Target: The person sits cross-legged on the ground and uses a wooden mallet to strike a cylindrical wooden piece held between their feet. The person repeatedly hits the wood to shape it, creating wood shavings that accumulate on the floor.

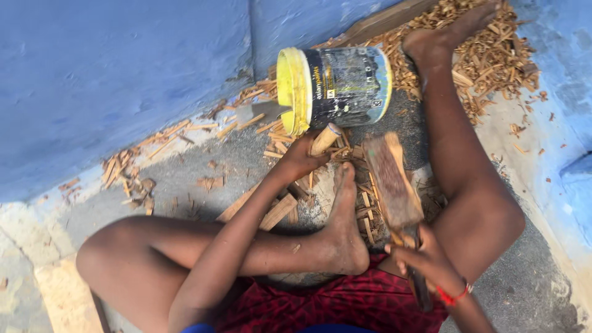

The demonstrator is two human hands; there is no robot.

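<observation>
1. L hand [300,161] fingers pinch stick [324,139] upright near bucket [336,86], steadying it for a cut.
2. R hand [425,258] fingers wrapped on blade [392,182] handle, raised right of stick.
3. Chips [487,58] lie far right.

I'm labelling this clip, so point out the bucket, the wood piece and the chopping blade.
bucket [348,86]: head view, dark side wall.
wood piece [325,139]: head view, pale upper end.
chopping blade [393,182]: head view, flat broad face.

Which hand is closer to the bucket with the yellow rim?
The left hand. It sits just below the bucket, gripping a short wooden piece. The right hand is far lower, near the lap, holding a rusty flat blade.
</observation>
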